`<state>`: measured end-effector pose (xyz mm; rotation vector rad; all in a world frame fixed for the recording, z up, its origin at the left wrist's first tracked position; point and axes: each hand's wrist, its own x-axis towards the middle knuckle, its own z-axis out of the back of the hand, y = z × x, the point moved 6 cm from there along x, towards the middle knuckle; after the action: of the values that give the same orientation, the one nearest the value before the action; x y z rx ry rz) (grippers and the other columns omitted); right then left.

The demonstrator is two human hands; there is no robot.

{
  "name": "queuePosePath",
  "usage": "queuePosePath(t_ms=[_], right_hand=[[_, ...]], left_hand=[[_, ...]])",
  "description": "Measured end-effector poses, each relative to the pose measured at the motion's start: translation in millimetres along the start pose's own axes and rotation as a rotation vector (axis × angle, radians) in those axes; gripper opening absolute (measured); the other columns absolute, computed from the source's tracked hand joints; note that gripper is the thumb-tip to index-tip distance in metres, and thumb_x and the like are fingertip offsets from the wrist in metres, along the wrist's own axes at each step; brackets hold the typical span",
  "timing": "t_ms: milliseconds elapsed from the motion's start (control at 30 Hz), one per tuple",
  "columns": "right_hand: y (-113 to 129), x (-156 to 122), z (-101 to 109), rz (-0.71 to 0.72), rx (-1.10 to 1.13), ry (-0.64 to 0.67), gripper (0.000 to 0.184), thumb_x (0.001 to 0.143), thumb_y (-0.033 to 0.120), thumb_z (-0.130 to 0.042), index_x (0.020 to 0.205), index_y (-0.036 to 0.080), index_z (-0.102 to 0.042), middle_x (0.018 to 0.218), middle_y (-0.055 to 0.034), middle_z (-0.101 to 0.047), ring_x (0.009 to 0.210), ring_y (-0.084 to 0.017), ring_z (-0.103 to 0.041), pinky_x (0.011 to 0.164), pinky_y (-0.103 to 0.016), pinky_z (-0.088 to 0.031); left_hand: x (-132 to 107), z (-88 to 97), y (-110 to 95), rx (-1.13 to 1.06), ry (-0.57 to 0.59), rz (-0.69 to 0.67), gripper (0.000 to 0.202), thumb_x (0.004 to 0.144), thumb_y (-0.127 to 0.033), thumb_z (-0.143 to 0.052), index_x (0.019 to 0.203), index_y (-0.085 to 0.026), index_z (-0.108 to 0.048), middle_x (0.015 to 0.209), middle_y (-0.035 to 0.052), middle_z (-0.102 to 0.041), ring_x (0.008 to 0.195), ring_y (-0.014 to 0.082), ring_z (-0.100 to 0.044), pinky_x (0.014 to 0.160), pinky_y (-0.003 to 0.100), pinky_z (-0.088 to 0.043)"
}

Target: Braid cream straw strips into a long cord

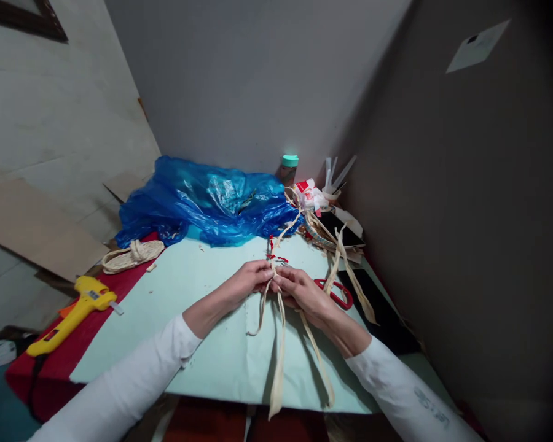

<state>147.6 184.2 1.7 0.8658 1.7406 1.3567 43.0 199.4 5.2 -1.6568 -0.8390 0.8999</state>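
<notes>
Pale dried plant-fibre strips point(279, 368) are pinched between the fingertips of both hands, over the middle of the light green table covering point(188, 362). My left hand point(249, 277) is closed on them from the left. Against it, my right hand point(301, 291) is also closed on the strips, its fingertips close to the left ones. Loose ends hang toward the table's front edge, one curling to the left. Just beyond my fingers lies something red and thin point(271, 245). By my right wrist are red-handled scissors point(344, 298), partly covered by more loose strips point(357, 288).
A blue plastic bag point(203, 199) spreads across the back. At left are a yellow glue gun point(69, 316) and a woven sandal point(133, 255). A green-lidded jar point(289, 169), a cup of white sticks point(332, 191) and a black sheet point(382, 313) stand or lie rightward.
</notes>
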Motion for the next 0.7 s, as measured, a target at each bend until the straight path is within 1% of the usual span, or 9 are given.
queuePosePath(t_ms=[67,167,233,300,367,433,533,600,700], right_hand=[[-1.5,-0.4,-0.8,-0.01,-0.009,0.02,0.03,0.083,0.045,-0.058,0.091,0.017,-0.051,0.065,0.0058,-0.044,0.045,-0.004,-0.021,0.042,-0.02,-0.013],[-2.7,0.2,3.4,0.023,-0.119,0.014,0.034,0.086,0.044,-0.055,0.106,0.018,-0.046,0.065,0.0063,-0.048,0.044,-0.005,-0.026,0.043,-0.019,-0.018],[-1.5,0.1,7.3,0.071,-0.279,-0.003,0.03,0.089,0.04,-0.05,0.107,0.017,-0.044,0.066,0.0037,-0.056,0.048,-0.008,-0.038,0.048,-0.02,-0.027],[2.1,-1.5,10.4,0.122,-0.487,-0.043,0.023,0.091,0.033,-0.047,0.106,0.017,-0.044,0.07,-0.0003,-0.063,0.061,-0.012,-0.051,0.057,-0.023,-0.035],[7.1,-4.4,11.1,0.152,-0.705,-0.08,0.016,0.092,0.028,-0.047,0.103,0.017,-0.046,0.076,-0.0033,-0.067,0.072,-0.015,-0.058,0.066,-0.025,-0.038],[12.8,-8.0,9.1,0.162,-0.902,-0.105,0.009,0.092,0.025,-0.045,0.095,0.017,-0.049,0.078,-0.005,-0.067,0.073,-0.016,-0.059,0.065,-0.025,-0.037],[20.7,-13.2,5.0,0.126,-1.179,-0.134,0.017,0.094,0.025,-0.041,0.084,0.017,-0.052,0.074,-0.0068,-0.066,0.062,-0.016,-0.057,0.056,-0.026,-0.03],[25.9,-16.4,2.2,0.092,-1.369,-0.157,0.019,0.094,0.024,-0.041,0.082,0.017,-0.055,0.07,-0.0076,-0.065,0.056,-0.016,-0.056,0.053,-0.028,-0.025],[31.4,-20.7,-5.6,0.071,-1.571,-0.154,0.02,0.093,0.019,-0.041,0.085,0.017,-0.058,0.07,-0.0096,-0.066,0.058,-0.019,-0.061,0.053,-0.03,-0.023]], left_hand=[[1.9,-4.2,9.0,-0.066,0.016,0.027,0.026,0.076,-0.034,-0.064,0.088,-0.012,-0.057,0.064,-0.0002,-0.055,0.048,0.0046,-0.043,0.046,0.017,-0.027],[1.4,-4.9,16.0,-0.05,-0.016,0.062,0.024,0.079,-0.033,-0.06,0.092,-0.013,-0.055,0.061,-0.0007,-0.056,0.04,0.0018,-0.03,0.04,0.017,-0.012],[0.3,-3.5,17.3,-0.001,-0.036,0.076,0.02,0.079,-0.032,-0.058,0.084,-0.013,-0.054,0.058,0.0013,-0.058,0.038,0.0018,-0.028,0.039,0.018,-0.011],[-0.7,-2.5,17.7,0.046,-0.049,0.084,0.018,0.078,-0.031,-0.056,0.074,-0.014,-0.051,0.055,0.0029,-0.059,0.035,0.0019,-0.026,0.037,0.019,-0.01],[-1.8,-1.8,18.7,0.08,-0.071,0.099,0.018,0.075,-0.029,-0.055,0.066,-0.014,-0.05,0.052,0.0028,-0.058,0.034,0.002,-0.026,0.037,0.02,-0.01],[-2.9,-0.3,19.5,0.115,-0.117,0.108,0.016,0.072,-0.025,-0.055,0.062,-0.014,-0.052,0.05,0.0016,-0.057,0.032,0.0023,-0.026,0.036,0.021,-0.01],[-4.7,1.6,18.4,0.177,-0.204,0.09,0.014,0.069,-0.024,-0.056,0.059,-0.014,-0.054,0.05,-0.0001,-0.056,0.032,0.0027,-0.025,0.036,0.023,-0.011],[-6.0,1.1,16.7,0.209,-0.248,0.067,0.016,0.069,-0.024,-0.056,0.057,-0.013,-0.056,0.048,-0.0012,-0.054,0.033,0.0028,-0.025,0.037,0.023,-0.011],[-7.6,-0.3,14.9,0.22,-0.302,0.048,0.016,0.067,-0.022,-0.056,0.054,-0.013,-0.057,0.042,-0.0037,-0.047,0.034,0.003,-0.025,0.038,0.023,-0.012]])
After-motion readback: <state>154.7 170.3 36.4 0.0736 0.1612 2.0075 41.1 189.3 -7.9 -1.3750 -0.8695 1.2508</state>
